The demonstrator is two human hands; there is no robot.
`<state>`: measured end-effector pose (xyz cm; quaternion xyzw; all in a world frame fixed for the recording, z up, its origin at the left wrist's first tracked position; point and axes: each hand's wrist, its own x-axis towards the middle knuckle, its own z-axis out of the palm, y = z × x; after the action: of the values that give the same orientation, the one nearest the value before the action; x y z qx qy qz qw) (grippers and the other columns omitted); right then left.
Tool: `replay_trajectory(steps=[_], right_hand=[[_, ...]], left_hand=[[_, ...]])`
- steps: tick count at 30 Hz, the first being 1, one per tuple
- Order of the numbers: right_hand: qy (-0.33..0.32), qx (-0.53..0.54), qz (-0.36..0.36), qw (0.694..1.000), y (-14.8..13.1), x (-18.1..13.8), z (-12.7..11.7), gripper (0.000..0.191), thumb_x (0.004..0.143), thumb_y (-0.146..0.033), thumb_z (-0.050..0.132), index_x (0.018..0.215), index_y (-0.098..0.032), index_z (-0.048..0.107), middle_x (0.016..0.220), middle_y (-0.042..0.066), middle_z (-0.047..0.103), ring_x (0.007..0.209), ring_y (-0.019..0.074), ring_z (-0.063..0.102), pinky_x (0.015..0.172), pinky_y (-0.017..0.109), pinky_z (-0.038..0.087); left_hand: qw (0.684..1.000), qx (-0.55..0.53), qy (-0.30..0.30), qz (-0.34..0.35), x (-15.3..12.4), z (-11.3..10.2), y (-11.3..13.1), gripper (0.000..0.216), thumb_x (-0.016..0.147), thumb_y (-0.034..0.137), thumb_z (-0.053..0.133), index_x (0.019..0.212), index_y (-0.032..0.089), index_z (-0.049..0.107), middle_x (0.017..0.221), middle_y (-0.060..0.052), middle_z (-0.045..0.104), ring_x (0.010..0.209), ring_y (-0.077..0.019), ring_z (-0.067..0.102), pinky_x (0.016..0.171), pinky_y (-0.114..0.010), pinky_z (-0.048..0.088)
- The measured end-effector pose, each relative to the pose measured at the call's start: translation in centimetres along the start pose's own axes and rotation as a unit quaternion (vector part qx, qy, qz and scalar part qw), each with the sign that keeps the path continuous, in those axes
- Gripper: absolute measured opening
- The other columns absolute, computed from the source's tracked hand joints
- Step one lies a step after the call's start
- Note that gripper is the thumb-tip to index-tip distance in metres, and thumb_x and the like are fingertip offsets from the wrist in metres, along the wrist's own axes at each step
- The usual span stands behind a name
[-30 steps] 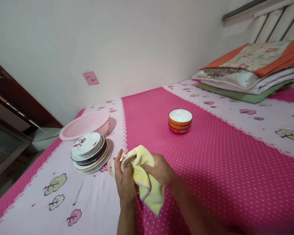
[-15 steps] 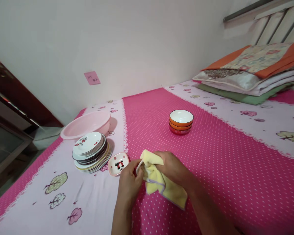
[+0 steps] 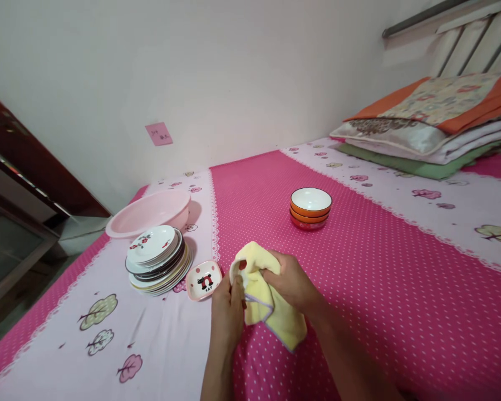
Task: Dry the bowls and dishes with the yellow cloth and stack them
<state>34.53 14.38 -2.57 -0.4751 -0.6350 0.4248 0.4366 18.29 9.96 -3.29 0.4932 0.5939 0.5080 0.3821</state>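
My left hand [image 3: 227,312] is closed on the edge of a small white dish [image 3: 236,271] with a red mark, held above the pink dotted bed sheet [image 3: 359,289]. My right hand [image 3: 290,281] is closed on a yellow cloth [image 3: 267,303] pressed against that dish; most of the dish is hidden by the cloth. Just left of my hands a small square dish with a cat picture [image 3: 204,279] lies on the sheet. A stack of plates [image 3: 156,259] sits beside it.
A pink plastic basin [image 3: 148,213] stands behind the plates near the wall. A stack of orange-rimmed bowls [image 3: 310,208] sits at the middle of the bed. Folded bedding [image 3: 426,128] lies at the far right. A dark cabinet [image 3: 20,184] stands to the left.
The dish and cloth dropped away from the cat dish, uncovering it, then rose slightly. My right hand shifted the cloth over the dish, and the dish turned in my left hand.
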Motion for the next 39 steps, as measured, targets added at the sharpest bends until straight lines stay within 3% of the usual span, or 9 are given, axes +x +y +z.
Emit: replay_trajectory(steps=[6, 9, 12, 15, 21, 24, 28, 33, 39], right_hand=[[-0.025, 0.123, 0.076, 0.989, 0.2, 0.1, 1.3, 0.03, 0.078, -0.023, 0.064, 0.105, -0.016, 0.076, 0.096, 0.005, 0.08, 0.082, 0.0218, 0.071, 0.068, 0.026, 0.053], [-0.021, 0.116, 0.072, 0.99, 0.2, 0.1, 0.8, 0.028, 0.079, -0.023, 0.064, 0.103, -0.015, 0.076, 0.095, 0.006, 0.079, 0.083, 0.0222, 0.071, 0.069, 0.027, 0.053], [-0.04, 0.082, 0.04, 0.995, 0.3, -0.1, -0.1, 0.028, 0.079, -0.019, 0.061, 0.102, -0.015, 0.076, 0.093, 0.004, 0.078, 0.081, 0.0205, 0.069, 0.069, 0.026, 0.051], [-0.07, 0.034, 0.003, 0.997, 0.3, -0.4, -0.9, 0.024, 0.079, -0.015, 0.059, 0.096, -0.016, 0.076, 0.088, 0.002, 0.077, 0.078, 0.0186, 0.068, 0.066, 0.024, 0.047], [-0.076, -0.052, -0.009, 0.996, 0.0, -0.6, -1.3, 0.014, 0.081, -0.017, 0.062, 0.09, -0.017, 0.073, 0.084, 0.003, 0.075, 0.074, 0.0174, 0.065, 0.062, 0.023, 0.043], [-0.036, -0.032, -0.008, 0.999, 0.2, -0.3, -1.0, 0.018, 0.08, -0.017, 0.062, 0.094, -0.017, 0.073, 0.085, 0.003, 0.075, 0.074, 0.0171, 0.065, 0.064, 0.024, 0.045], [0.012, 0.047, 0.019, 0.999, 0.2, 0.1, 0.0, 0.028, 0.079, -0.022, 0.064, 0.105, -0.016, 0.074, 0.095, 0.005, 0.078, 0.081, 0.0203, 0.07, 0.07, 0.027, 0.053], [0.019, 0.124, 0.069, 0.99, -0.4, 0.0, 1.2, 0.033, 0.076, -0.028, 0.069, 0.107, -0.016, 0.073, 0.104, 0.008, 0.079, 0.09, 0.0241, 0.073, 0.074, 0.029, 0.056], [-0.013, 0.074, 0.046, 0.996, -0.4, -0.2, -0.1, 0.027, 0.077, -0.02, 0.062, 0.101, -0.016, 0.074, 0.094, 0.005, 0.079, 0.081, 0.0208, 0.07, 0.067, 0.025, 0.051]], left_hand=[[0.994, -0.102, 0.01, -0.028, 0.2, -0.1, -0.2, 0.05, 0.084, 0.062, 0.072, 0.103, 0.016, 0.072, 0.07, 0.001, 0.062, 0.063, -0.0162, 0.055, 0.057, -0.026, 0.044], [0.998, -0.057, -0.026, -0.004, 0.4, -0.9, 0.1, 0.049, 0.086, 0.062, 0.07, 0.104, 0.016, 0.075, 0.071, 0.0, 0.063, 0.063, -0.0154, 0.054, 0.058, -0.025, 0.044], [0.999, 0.002, 0.007, 0.047, 0.5, -1.7, 0.3, 0.047, 0.09, 0.056, 0.067, 0.119, 0.019, 0.076, 0.093, -0.005, 0.073, 0.081, -0.019, 0.063, 0.073, -0.028, 0.05], [0.996, 0.06, 0.021, 0.066, 0.5, -2.2, 0.3, 0.048, 0.09, 0.049, 0.067, 0.128, 0.021, 0.073, 0.1, -0.007, 0.074, 0.077, -0.0189, 0.062, 0.072, -0.03, 0.05], [0.973, 0.176, -0.064, 0.136, 0.4, -2.1, 0.6, 0.031, 0.095, 0.029, 0.052, 0.11, 0.023, 0.078, 0.092, -0.006, 0.073, 0.083, -0.0219, 0.065, 0.075, -0.033, 0.048], [0.986, 0.125, -0.028, 0.103, 0.2, -1.6, 0.9, 0.028, 0.095, 0.039, 0.055, 0.089, 0.02, 0.074, 0.079, -0.005, 0.07, 0.069, -0.0195, 0.062, 0.065, -0.03, 0.047], [0.999, -0.029, -0.003, -0.016, 0.0, -0.5, 0.8, 0.044, 0.084, 0.063, 0.068, 0.087, 0.019, 0.069, 0.056, 0.003, 0.058, 0.048, -0.0155, 0.055, 0.052, -0.027, 0.043], [0.972, -0.221, 0.008, -0.085, 0.1, 0.3, 0.2, 0.048, 0.07, 0.058, 0.086, 0.094, 0.018, 0.071, 0.061, 0.006, 0.057, 0.05, -0.0096, 0.049, 0.051, -0.021, 0.039], [0.993, -0.113, -0.009, -0.031, 0.5, -1.7, 0.1, 0.051, 0.078, 0.055, 0.081, 0.111, 0.017, 0.077, 0.088, -0.004, 0.071, 0.068, -0.0141, 0.06, 0.062, -0.024, 0.049]])
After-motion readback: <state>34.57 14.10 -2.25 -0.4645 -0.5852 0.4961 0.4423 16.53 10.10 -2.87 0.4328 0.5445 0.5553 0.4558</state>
